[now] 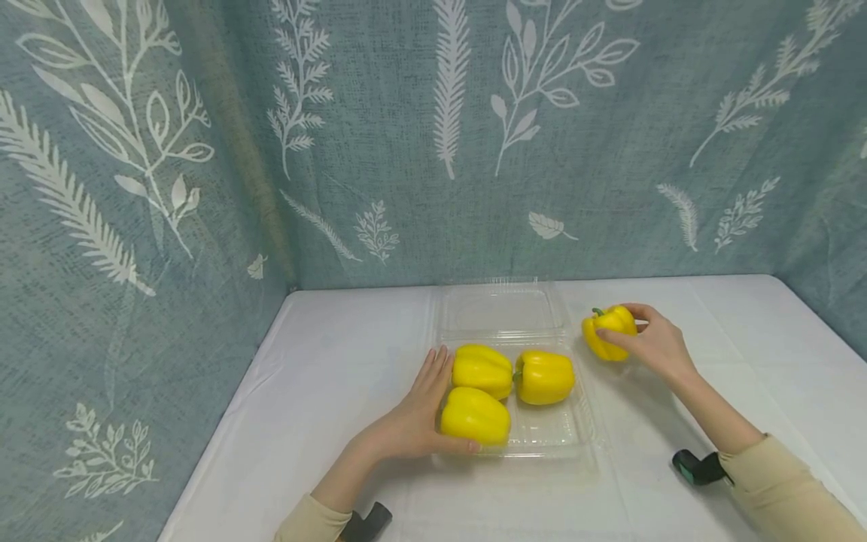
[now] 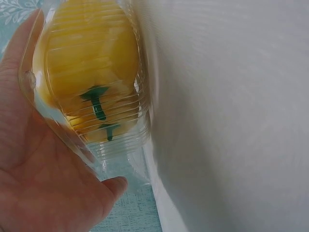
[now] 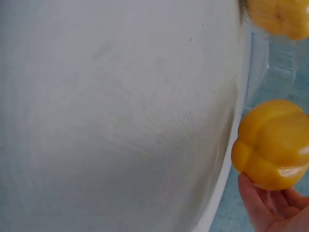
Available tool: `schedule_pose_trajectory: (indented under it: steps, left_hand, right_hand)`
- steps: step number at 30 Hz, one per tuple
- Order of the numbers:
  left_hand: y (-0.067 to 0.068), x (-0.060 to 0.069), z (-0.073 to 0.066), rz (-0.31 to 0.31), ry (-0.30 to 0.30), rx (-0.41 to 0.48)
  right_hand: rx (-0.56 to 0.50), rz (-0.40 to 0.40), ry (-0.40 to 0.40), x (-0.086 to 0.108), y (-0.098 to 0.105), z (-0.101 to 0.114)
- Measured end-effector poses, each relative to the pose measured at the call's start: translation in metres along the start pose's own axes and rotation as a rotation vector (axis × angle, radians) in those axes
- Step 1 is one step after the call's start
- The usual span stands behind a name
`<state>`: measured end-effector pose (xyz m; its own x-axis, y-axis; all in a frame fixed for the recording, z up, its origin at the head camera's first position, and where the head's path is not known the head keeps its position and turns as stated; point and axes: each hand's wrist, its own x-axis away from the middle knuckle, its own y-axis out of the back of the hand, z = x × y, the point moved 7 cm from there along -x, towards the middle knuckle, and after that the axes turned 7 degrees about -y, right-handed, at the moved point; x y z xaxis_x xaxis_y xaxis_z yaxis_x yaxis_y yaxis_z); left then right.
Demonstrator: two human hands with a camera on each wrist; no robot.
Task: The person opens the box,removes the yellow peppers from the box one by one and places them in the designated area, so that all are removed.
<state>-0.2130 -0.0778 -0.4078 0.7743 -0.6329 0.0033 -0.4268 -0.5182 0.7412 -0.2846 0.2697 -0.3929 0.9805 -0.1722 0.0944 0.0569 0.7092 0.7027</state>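
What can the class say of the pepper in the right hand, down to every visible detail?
The pepper is bright yellow, with a blocky, lobed body, smooth, glossy skin and a short green stem. It looks whole. In the head view it tilts, its stem end up and to the left. The right hand grips it from the right. It is outside the clear box, to its right; whether it touches the cloth is unclear.

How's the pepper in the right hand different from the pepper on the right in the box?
The held pepper is outside the clear box, gripped by the right hand; the boxed pepper lies inside, untouched. The held pepper's stem is near its top; the boxed pepper lies on its side, stem pointing left in the head view. Both are yellow with green stems.
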Motion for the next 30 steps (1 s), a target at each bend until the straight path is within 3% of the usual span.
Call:
schedule_pose_trajectory:
  steps: [19,30]
  left_hand:
    - [0.0,0.0,0.0,0.005,0.012,0.013]
    - [-0.001,0.0,0.001,0.003,-0.002,0.004]
  right_hand:
    - [0.092,-0.017,0.053,-0.01,-0.003,0.004]
    - [0.119,0.016,0.036,-0.016,-0.006,0.006]
